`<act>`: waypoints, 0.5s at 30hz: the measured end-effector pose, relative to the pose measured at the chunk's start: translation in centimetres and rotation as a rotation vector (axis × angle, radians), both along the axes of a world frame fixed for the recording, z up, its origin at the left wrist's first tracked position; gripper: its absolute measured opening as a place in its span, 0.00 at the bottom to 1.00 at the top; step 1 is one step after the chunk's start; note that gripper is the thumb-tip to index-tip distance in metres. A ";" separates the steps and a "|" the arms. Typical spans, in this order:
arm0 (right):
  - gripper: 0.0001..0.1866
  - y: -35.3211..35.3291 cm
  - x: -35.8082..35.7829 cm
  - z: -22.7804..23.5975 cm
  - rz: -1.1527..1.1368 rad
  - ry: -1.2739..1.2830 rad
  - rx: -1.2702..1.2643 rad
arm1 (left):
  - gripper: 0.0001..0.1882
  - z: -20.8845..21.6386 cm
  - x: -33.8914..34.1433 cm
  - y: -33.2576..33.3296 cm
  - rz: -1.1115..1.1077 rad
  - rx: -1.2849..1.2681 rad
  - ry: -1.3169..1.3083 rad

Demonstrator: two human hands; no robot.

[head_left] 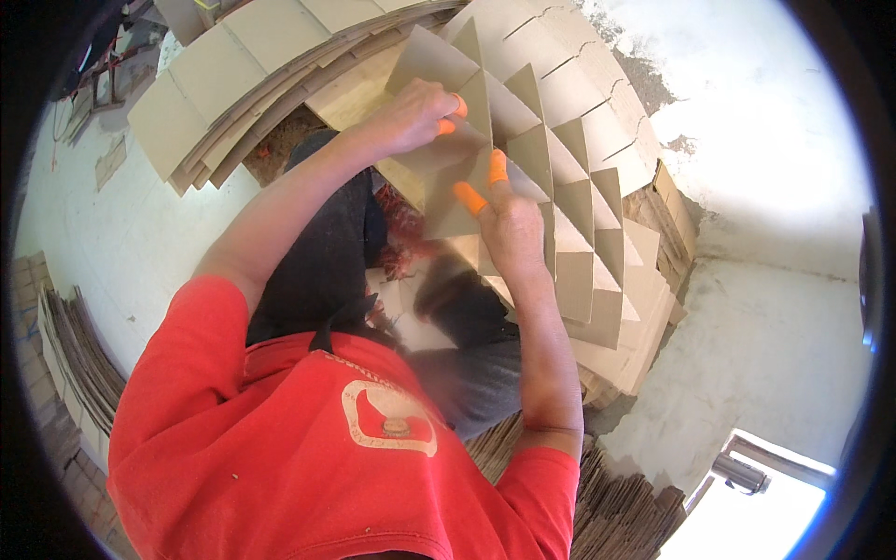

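A cardboard divider grid (571, 207) of interlocked brown strips stands open in front of me, forming several diamond-shaped cells. My left hand (417, 116) is closed on a panel at the grid's left side, its orange-covered fingertips curled against the board. Lower and to the right, my right hand (513, 229) grips a strip of the same grid between thumb and index finger, both wearing orange finger covers. Parts of the other fingers of both hands are hidden. The grid rests over flat cardboard sheets and leans toward my lap.
Slotted cardboard sheets (551, 42) lie behind the grid, and another stack (229, 79) curves along the far left. More cardboard is piled at the lower right (621, 504) and near left (79, 350). A pale wall (775, 140) rises on the right.
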State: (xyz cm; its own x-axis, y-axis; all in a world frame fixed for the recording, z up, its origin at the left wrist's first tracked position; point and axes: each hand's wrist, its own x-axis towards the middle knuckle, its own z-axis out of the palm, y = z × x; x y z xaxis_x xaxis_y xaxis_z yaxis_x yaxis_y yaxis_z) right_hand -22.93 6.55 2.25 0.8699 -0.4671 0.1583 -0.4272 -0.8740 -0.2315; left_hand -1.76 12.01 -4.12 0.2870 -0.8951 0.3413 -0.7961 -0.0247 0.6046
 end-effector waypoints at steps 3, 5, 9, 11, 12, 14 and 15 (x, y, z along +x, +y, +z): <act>0.23 -1.7 -1.0 0.2 -0.005 -0.267 -0.147 | 0.28 0.4 -0.9 -0.2 0.048 -0.100 -0.342; 0.24 -5.2 -2.4 -0.2 -0.060 -0.493 -0.260 | 0.35 0.9 -1.6 -0.2 -0.020 -0.134 -0.481; 0.27 -15.8 -9.7 -1.0 -0.435 -0.180 -0.557 | 0.42 2.0 -3.0 -1.2 -0.237 -0.059 -0.578; 0.27 -18.8 -12.2 -1.3 -0.610 0.145 -0.255 | 0.45 2.2 -3.3 -2.6 -0.275 -0.016 -0.650; 0.27 -19.0 -12.7 -2.0 -0.604 0.121 -0.094 | 0.46 2.5 -3.2 -3.7 -0.277 0.008 -0.668; 0.28 -16.7 -11.5 -1.6 -0.581 0.079 0.229 | 0.46 2.2 -2.6 -6.1 -0.277 0.048 -0.680; 0.30 -13.8 -10.8 -0.7 -0.406 0.024 0.362 | 0.45 1.7 -2.0 -7.3 -0.271 0.069 -0.675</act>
State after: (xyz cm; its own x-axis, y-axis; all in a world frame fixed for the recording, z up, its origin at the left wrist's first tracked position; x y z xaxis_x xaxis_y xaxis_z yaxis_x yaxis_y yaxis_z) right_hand -33.77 -7.28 1.58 0.6092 -0.7875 -0.0929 -0.7230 -0.5035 -0.4731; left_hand -3.72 4.70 -2.47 -0.2007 -0.9306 0.3059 -0.9785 0.2058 -0.0159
